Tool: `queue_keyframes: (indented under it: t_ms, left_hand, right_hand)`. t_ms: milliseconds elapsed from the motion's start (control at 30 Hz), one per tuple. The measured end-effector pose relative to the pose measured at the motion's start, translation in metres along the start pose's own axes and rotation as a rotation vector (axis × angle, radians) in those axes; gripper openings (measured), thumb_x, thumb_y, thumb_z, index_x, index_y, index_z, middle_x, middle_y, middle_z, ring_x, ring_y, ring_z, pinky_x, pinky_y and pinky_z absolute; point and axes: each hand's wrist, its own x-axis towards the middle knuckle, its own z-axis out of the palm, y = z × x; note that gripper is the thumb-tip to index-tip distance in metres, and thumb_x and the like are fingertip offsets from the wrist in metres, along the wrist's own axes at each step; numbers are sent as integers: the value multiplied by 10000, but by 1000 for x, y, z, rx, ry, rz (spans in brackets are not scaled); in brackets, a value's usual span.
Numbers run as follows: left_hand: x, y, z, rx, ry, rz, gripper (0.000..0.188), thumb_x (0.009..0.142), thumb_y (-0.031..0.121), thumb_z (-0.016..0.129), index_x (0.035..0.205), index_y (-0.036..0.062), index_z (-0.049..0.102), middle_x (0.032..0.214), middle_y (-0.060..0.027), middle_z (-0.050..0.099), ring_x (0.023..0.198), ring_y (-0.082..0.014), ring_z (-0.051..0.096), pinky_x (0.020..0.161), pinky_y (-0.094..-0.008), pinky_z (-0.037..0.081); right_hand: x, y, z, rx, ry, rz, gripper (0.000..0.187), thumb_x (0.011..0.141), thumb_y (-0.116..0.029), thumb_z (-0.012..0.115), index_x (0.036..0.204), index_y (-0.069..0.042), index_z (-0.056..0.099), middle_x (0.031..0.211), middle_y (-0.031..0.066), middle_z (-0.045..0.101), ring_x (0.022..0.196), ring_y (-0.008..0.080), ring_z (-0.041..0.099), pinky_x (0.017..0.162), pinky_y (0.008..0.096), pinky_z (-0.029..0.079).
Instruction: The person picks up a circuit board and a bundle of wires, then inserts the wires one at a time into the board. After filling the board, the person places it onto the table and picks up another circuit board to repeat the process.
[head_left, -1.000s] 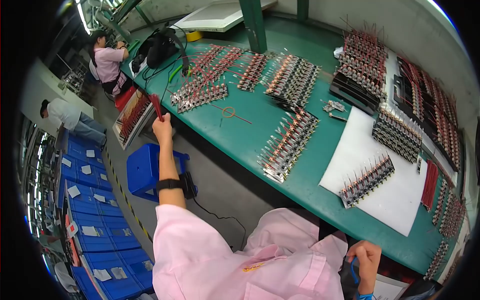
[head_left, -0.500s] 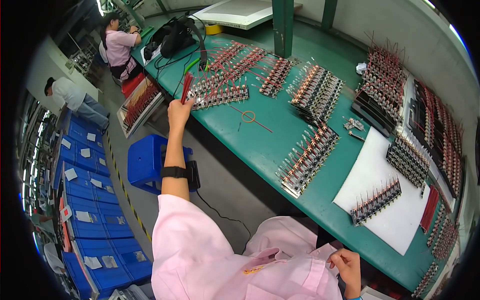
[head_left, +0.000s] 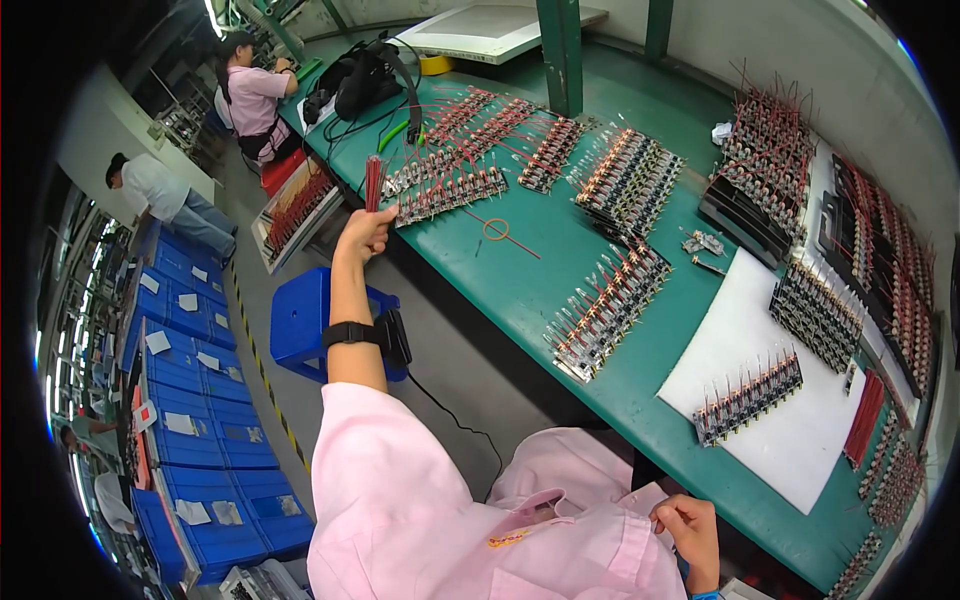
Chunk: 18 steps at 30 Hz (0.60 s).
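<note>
My left hand (head_left: pixel 367 236) reaches to the table's near left edge, its fingers curled closed around the base of an upright bundle of red wires (head_left: pixel 374 184). Its thumb lies close by the left end of a strip of small circuit boards (head_left: pixel 452 196); whether they touch I cannot tell. More board strips with red wires (head_left: pixel 488 128) lie just beyond. Down by the front of my pink shirt, my right hand (head_left: pixel 690 540) is closed, with thumb and fingertips together. Anything inside it is hidden.
Stacked board strips (head_left: pixel 632 182) and a wired strip (head_left: pixel 612 312) stand on the green table (head_left: pixel 470 285). To the right are a white foam sheet (head_left: pixel 712 340) and loose red wires (head_left: pixel 864 420). A blue stool (head_left: pixel 298 318) stands left; two people work farther off.
The wire bundle in my left hand has turned from leaning to nearly upright, and that hand has come slightly toward me. My right hand has hardly moved. The view has shifted a little.
</note>
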Motion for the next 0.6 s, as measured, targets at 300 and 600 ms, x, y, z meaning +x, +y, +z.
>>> queue_keyframes:
  t_ms: [300,600]
  left_hand:
    - [-44,-47,17,-335,-146,115,197,760,183,532,636,144,385,404,83,220,307,-32,188,309,-195,133]
    - [-39,-59,27,-440,-146,197,143,761,157,517,653,137,427,400,84,226,297,-31,180,297,-192,139]
  right_hand:
    - [-6,-1,2,-4,-32,-16,153,735,-88,514,657,33,566,554,59,554,480,92,497,454,210,387]
    - [-15,-5,10,-33,-13,-12,156,731,-84,500,656,43,550,592,60,541,504,99,486,477,207,387]
